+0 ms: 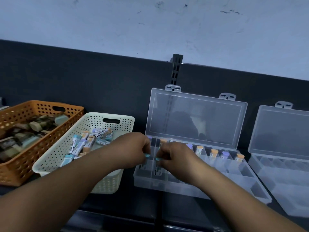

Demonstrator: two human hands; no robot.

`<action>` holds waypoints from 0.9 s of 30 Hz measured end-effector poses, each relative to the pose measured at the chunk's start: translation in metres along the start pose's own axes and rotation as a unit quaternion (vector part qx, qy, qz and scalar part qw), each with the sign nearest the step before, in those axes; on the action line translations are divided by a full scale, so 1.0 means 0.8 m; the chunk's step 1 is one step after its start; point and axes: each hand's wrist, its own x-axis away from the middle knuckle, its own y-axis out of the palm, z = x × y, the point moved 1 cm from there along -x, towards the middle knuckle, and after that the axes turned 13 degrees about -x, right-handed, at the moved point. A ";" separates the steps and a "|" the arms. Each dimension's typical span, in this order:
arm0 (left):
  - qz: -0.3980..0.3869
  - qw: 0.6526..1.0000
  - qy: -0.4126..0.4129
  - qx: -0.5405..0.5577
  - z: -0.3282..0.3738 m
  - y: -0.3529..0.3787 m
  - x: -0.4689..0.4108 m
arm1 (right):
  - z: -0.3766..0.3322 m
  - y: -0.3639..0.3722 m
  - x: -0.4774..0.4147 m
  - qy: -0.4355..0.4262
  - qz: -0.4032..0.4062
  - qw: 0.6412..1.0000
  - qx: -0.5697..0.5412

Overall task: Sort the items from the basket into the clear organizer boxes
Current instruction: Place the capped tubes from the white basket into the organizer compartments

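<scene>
Pinching tubes (149, 137) in organizer box (167, 187) leftmost compartments: left hand (133, 148), right hand (177, 154) fingers (163, 155).

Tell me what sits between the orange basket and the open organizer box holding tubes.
The white basket, with capped tubes lying inside it; seen in the head view.

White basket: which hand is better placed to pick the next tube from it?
Probably the left hand: it works at the organizer box's leftmost compartments, right beside the white basket, and its forearm crosses the basket's corner. The right hand lies further over the box, away from the tubes.
</scene>
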 end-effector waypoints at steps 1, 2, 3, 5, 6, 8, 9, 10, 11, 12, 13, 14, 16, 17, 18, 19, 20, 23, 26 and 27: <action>0.011 1.000 0.006 -0.019 0.000 0.002 0.000 | 0.001 0.004 0.000 0.003 0.006 1.000 0.007; 0.023 0.999 0.013 -0.040 0.001 0.003 -0.001 | 0.002 0.007 0.000 0.007 0.014 1.000 0.011; 0.029 0.998 0.020 -0.060 0.002 0.004 -0.001 | 0.004 0.009 -0.001 0.013 0.019 1.000 0.015; 0.031 0.995 0.028 -0.095 0.004 0.006 -0.001 | 0.007 0.013 -0.003 0.029 0.026 0.999 0.027; 0.032 0.992 0.032 -0.115 0.005 0.008 -0.002 | 0.008 0.014 -0.004 0.036 0.028 0.998 0.036; 0.036 0.986 0.044 -0.157 0.005 0.012 -0.002 | 0.009 0.015 -0.004 0.044 0.034 0.997 0.049; 0.035 0.982 0.052 -0.179 0.005 0.014 -0.002 | 0.009 0.014 -0.003 0.046 0.037 0.997 0.051; 0.035 0.977 0.062 -0.199 0.005 0.016 -0.001 | 0.008 0.014 -0.002 0.048 0.039 0.997 0.051; 0.036 0.974 0.070 -0.214 0.005 0.017 -0.001 | 0.007 0.014 -0.001 0.052 0.038 0.997 0.051; 0.035 0.971 0.075 -0.222 0.005 0.017 -0.001 | 0.006 0.014 -0.001 0.055 0.037 0.997 0.050; 0.033 0.971 0.077 -0.225 0.004 0.016 -0.001 | 0.005 0.014 0.000 0.058 0.034 0.996 0.050; 0.029 0.971 0.079 -0.224 0.004 0.016 -0.001 | 0.004 0.014 0.001 0.061 0.032 0.996 0.049; 0.019 0.973 0.080 -0.215 0.002 0.014 -0.001 | 0.001 0.013 0.001 0.066 0.032 0.996 0.049; 0.013 0.974 0.080 -0.210 0.000 0.013 -0.001 | 0.000 0.013 0.001 0.068 0.031 0.996 0.050; 0.010 0.975 0.080 -0.206 -0.001 0.013 -0.001 | -0.002 0.013 0.001 0.071 0.030 0.996 0.051; 0.009 0.976 0.082 -0.203 -0.002 0.012 -0.001 | -0.003 0.012 0.001 0.075 0.029 0.995 0.051; 0.011 0.976 0.084 -0.201 -0.003 0.011 -0.001 | -0.004 0.012 0.001 0.078 0.029 0.995 0.051; 0.012 0.975 0.096 -0.199 -0.002 0.011 -0.001 | -0.008 0.010 0.002 0.087 0.031 0.995 0.047; 0.010 0.978 0.098 -0.186 -0.003 0.012 0.002 | -0.014 0.008 0.007 0.098 0.022 0.995 0.026; 0.009 0.979 0.098 -0.179 -0.003 0.012 0.003 | -0.015 0.008 0.008 0.099 0.017 0.995 0.026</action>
